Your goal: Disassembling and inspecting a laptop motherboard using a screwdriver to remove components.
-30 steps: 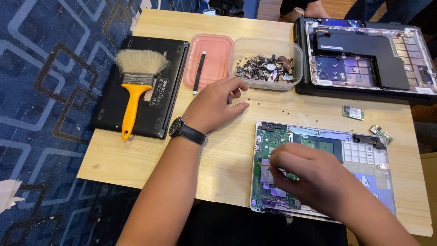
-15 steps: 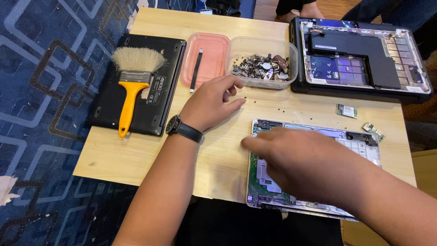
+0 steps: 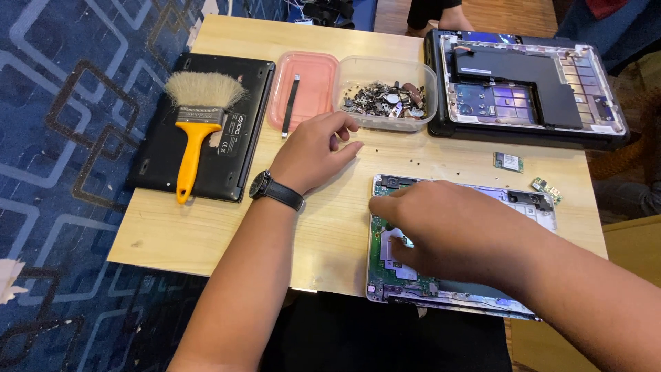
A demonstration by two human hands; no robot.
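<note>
My right hand (image 3: 447,227) lies palm down over the green circuit board of an opened laptop base (image 3: 392,275) at the table's near right, fingers reaching to its left edge; what the fingertips touch is hidden. My left hand (image 3: 313,151), with a black wristwatch (image 3: 265,187), rests on the wooden table (image 3: 172,234) in front of a clear tub of small metal parts (image 3: 385,100), fingers loosely curled, nothing seen in it.
A yellow-handled brush (image 3: 196,114) lies on a closed black laptop (image 3: 227,172) at the left. A pink lid (image 3: 313,83) holds a thin black tool (image 3: 289,107). Another opened laptop (image 3: 523,89) sits far right. Two small circuit cards (image 3: 508,162) lie near it.
My right hand has slid leftward across the opened laptop base toward its left edge. My left hand has stayed by the clear tub.
</note>
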